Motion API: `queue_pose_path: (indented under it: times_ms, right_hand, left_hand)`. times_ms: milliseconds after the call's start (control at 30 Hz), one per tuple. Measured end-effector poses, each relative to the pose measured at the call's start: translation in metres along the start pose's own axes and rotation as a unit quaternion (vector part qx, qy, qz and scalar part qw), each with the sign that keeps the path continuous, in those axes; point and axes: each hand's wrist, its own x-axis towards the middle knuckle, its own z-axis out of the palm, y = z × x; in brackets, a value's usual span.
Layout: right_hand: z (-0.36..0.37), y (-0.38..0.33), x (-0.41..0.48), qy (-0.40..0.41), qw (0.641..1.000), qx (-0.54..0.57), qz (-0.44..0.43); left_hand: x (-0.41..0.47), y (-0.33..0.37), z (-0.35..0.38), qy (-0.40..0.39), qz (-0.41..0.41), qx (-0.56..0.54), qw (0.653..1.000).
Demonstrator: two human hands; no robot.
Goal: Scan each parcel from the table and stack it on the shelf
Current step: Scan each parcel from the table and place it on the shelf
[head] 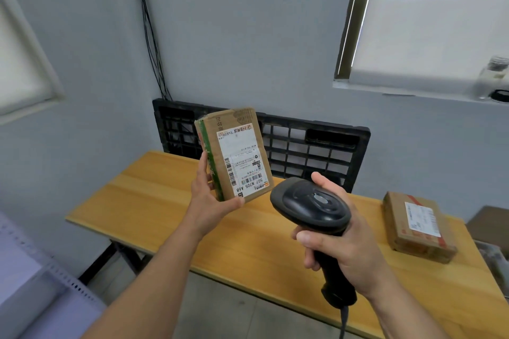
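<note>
My left hand (210, 198) grips a brown cardboard parcel (237, 154) by its lower left corner and holds it upright above the wooden table (170, 201). The parcel's white shipping label with barcodes faces me. My right hand (341, 239) grips the handle of a black barcode scanner (311, 205), whose head sits just right of and below the parcel, pointing toward the label. A second brown parcel (416, 225) with a white label and red tape lies flat on the table at the right end.
A black plastic pallet (303, 143) leans against the wall behind the table. The corner of a grey metal shelf (41, 269) shows at the lower left. A window sill (413, 90) with a jar is at the upper right. The scanner's cable hangs down from the handle.
</note>
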Motion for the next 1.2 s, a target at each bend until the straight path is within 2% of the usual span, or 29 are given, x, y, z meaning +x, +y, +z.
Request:
queue_pose_path:
  times_ms: [200,733,933,1200]
  right_hand:
    - [-0.011,-0.003,-0.008,-0.020,1.000,0.009,-0.016]
    - [-0.017,0.014,-0.029,-0.134,0.991,0.029,0.012]
    - [0.003,0.022,-0.031,-0.180,0.983,0.041,0.005]
    - [0.066,0.021,-0.034,-0.218,0.974,0.025,-0.056]
  left_hand:
    - [-0.023,0.007,0.006,0.021,-0.011,0.020,1.000]
    - [-0.092,0.027,-0.008,0.131,-0.030,0.092,0.987]
    - [-0.130,0.027,-0.026,0.168,-0.072,0.094,0.979]
    - [-0.195,0.024,-0.074,0.256,-0.087,0.056,0.961]
